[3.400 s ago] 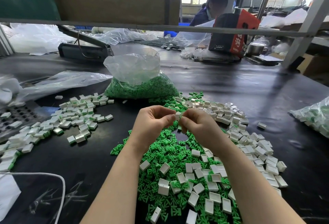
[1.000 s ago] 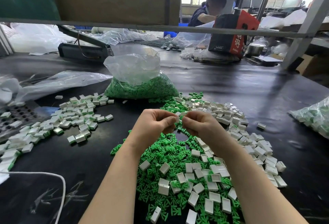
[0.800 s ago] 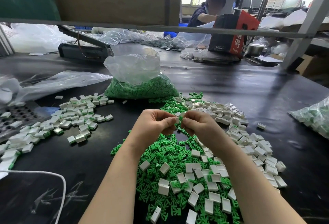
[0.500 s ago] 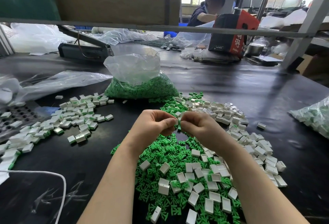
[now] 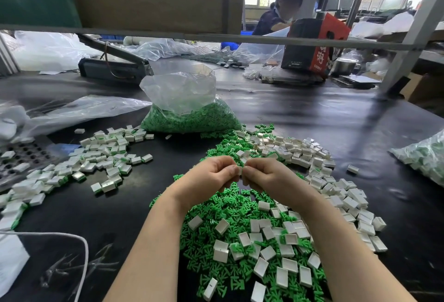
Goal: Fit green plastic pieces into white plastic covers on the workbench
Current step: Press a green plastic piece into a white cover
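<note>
My left hand (image 5: 211,177) and my right hand (image 5: 266,177) meet fingertip to fingertip above the workbench, pinching one small white cover (image 5: 240,170) between them; most of it is hidden by the fingers. Whether a green piece sits in it cannot be seen. Below my hands lies a pile of loose green pieces (image 5: 230,208) mixed with empty white covers (image 5: 269,232). More white covers (image 5: 319,169) spread to the right. A heap of fitted covers (image 5: 101,157) with green showing lies on the left.
A clear bag of green pieces (image 5: 189,114) stands behind the piles. Another bag of parts (image 5: 425,157) lies at the right edge. Plastic sheeting (image 5: 72,112) and a perforated tray (image 5: 21,155) are on the left. A white cable (image 5: 79,249) is near left. Another person (image 5: 281,11) works opposite.
My hands have stayed together over the pile, with only small finger shifts on the cover. The person opposite has leaned slightly.
</note>
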`<state>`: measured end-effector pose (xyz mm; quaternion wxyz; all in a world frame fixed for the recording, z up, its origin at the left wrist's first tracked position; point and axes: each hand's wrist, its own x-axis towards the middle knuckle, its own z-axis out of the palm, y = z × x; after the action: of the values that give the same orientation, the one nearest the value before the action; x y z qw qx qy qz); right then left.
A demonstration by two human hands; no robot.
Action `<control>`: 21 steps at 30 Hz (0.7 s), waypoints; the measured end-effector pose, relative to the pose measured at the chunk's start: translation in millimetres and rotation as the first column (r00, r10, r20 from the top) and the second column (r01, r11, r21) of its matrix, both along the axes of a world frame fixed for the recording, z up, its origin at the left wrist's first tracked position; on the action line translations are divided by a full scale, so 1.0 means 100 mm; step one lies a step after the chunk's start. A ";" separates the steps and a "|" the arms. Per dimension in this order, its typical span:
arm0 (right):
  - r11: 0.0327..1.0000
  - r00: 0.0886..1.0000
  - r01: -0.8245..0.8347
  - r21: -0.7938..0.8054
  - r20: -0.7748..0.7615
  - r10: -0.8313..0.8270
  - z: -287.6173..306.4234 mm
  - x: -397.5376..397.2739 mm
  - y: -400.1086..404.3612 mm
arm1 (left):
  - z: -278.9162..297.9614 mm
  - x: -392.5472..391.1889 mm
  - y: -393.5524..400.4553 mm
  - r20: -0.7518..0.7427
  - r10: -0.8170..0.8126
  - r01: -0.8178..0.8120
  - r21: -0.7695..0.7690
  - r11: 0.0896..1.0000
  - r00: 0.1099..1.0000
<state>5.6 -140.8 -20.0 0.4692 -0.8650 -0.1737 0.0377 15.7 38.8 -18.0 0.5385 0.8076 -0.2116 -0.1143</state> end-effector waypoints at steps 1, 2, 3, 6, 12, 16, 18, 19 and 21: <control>1.000 1.000 -0.006 0.022 -0.018 0.006 -0.01 0.00 0.00 | 0.00 0.00 0.00 0.005 -0.007 0.007 0.002 1.000 1.000; 0.998 0.999 -0.011 0.057 -0.038 0.013 -0.02 0.01 0.00 | 0.00 -0.01 0.00 0.008 -0.008 0.008 -0.012 1.000 1.000; 0.995 0.998 -0.015 0.095 -0.054 0.020 -0.02 0.01 -0.02 | 0.00 -0.02 0.00 0.009 -0.004 0.005 -0.037 0.999 1.000; 0.987 0.997 -0.025 0.161 -0.074 0.037 -0.02 0.01 -0.05 | 0.02 -0.03 0.00 0.019 0.012 -0.010 -0.090 0.996 1.000; 0.992 1.000 -0.021 0.123 -0.018 0.023 -0.03 0.02 -0.01 | 0.04 -0.04 -0.01 -0.011 -0.021 0.020 -0.081 0.997 1.000; 0.987 0.997 -0.052 0.154 -0.052 0.061 -0.01 -0.01 -0.02 | 0.05 -0.05 -0.01 -0.021 -0.053 0.051 -0.078 0.996 0.998; 0.980 0.992 -0.072 0.184 -0.085 0.089 0.01 -0.02 -0.02 | 0.06 -0.05 0.00 -0.037 -0.068 0.065 -0.095 0.993 0.997; 0.979 0.990 -0.079 0.190 -0.097 0.099 0.02 -0.03 -0.01 | 0.06 -0.05 0.01 -0.047 -0.073 0.068 -0.104 0.992 0.996; 0.979 0.987 -0.085 0.185 -0.117 0.108 0.02 -0.04 -0.01 | 0.06 -0.04 0.01 -0.060 -0.078 0.072 -0.101 0.992 0.995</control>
<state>2.1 -142.2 -17.7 0.5529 -0.8056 -0.1883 0.0991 11.9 40.2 -12.4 0.5796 0.7673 -0.2301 -0.1494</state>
